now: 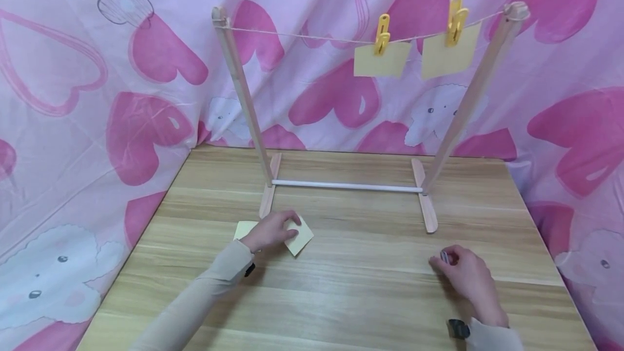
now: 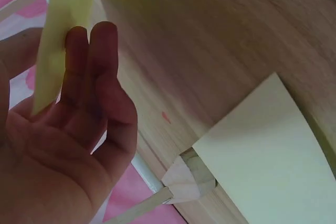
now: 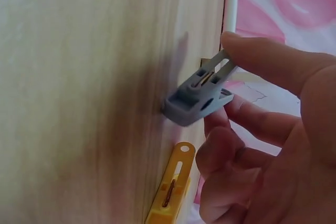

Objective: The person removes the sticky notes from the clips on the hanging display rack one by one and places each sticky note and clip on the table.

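no readable text, label, brand, number or sign, yellow paper point(image 1: 303, 239) at left without legible lettering, grey clip point(image 3: 195, 98) at near right likewise, pink cloth point(image 1: 336, 96) at far side likewise

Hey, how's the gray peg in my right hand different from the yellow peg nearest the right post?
The gray peg is dull gray, the yellow peg bright yellow. Your right hand pinches the gray peg; the yellow peg is clipped to the string. The gray peg grips nothing, while the yellow peg grips a paper. Both have slotted handles.
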A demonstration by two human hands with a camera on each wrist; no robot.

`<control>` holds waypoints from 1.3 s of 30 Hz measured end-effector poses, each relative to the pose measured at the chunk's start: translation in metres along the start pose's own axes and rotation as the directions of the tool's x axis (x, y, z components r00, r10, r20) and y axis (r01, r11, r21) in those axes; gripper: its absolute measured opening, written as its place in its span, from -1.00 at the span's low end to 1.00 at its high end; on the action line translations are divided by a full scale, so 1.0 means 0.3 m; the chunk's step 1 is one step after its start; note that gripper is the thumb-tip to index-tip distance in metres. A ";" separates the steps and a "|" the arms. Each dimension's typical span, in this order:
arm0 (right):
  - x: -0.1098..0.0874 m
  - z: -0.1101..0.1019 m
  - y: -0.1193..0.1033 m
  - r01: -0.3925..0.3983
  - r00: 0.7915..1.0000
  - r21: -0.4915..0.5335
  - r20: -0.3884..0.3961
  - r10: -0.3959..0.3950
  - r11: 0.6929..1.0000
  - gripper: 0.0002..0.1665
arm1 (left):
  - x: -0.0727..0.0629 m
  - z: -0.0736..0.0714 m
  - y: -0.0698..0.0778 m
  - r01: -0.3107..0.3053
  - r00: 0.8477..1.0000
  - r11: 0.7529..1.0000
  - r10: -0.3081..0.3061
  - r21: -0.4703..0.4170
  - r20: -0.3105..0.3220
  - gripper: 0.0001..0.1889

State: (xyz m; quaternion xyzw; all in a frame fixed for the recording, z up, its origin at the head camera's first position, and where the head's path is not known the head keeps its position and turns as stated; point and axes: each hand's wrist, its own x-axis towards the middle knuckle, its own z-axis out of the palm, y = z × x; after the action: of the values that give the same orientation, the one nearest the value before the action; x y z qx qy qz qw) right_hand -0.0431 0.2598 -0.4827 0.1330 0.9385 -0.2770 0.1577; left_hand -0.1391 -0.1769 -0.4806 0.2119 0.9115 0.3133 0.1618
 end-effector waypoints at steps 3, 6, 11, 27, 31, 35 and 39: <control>-0.003 0.005 0.002 -0.018 1.000 -0.022 0.010 0.019 1.000 -0.27 | -0.002 0.007 -0.002 0.032 0.998 0.999 -0.033 0.031 0.049 -0.75; -0.006 0.009 0.006 -0.031 0.999 -0.034 0.021 0.032 0.999 -0.29 | -0.004 0.012 0.003 0.043 0.997 0.996 -0.048 0.075 0.060 -0.73; -0.010 0.015 0.006 -0.029 0.999 -0.057 0.020 0.030 0.998 -0.33 | 0.001 0.024 0.003 0.050 0.997 0.984 -0.060 0.168 0.057 -0.69; -0.019 0.029 -0.002 -0.007 1.000 -0.091 -0.023 0.005 0.996 -0.46 | -0.002 0.045 0.017 0.010 1.000 0.944 -0.009 0.331 -0.007 -0.61; -0.018 0.027 -0.003 -0.006 1.000 -0.092 -0.015 0.005 0.996 -0.38 | -0.003 0.044 0.018 -0.011 0.999 0.935 0.022 0.355 -0.027 -0.62; -0.019 0.022 -0.003 0.018 1.000 -0.075 -0.021 -0.019 0.997 -0.27 | -0.005 0.043 0.018 -0.011 1.000 0.926 0.018 0.377 -0.013 -0.64; -0.020 0.013 -0.006 0.053 0.997 -0.058 -0.052 -0.056 0.997 -0.23 | -0.005 0.043 0.018 -0.015 1.000 0.920 0.020 0.391 -0.010 -0.67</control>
State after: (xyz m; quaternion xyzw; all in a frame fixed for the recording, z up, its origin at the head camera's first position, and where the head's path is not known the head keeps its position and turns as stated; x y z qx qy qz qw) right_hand -0.0373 0.2554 -0.4828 0.1100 0.9531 -0.2509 0.1288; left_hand -0.1307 -0.1673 -0.4867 0.2460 0.9548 0.1280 0.1071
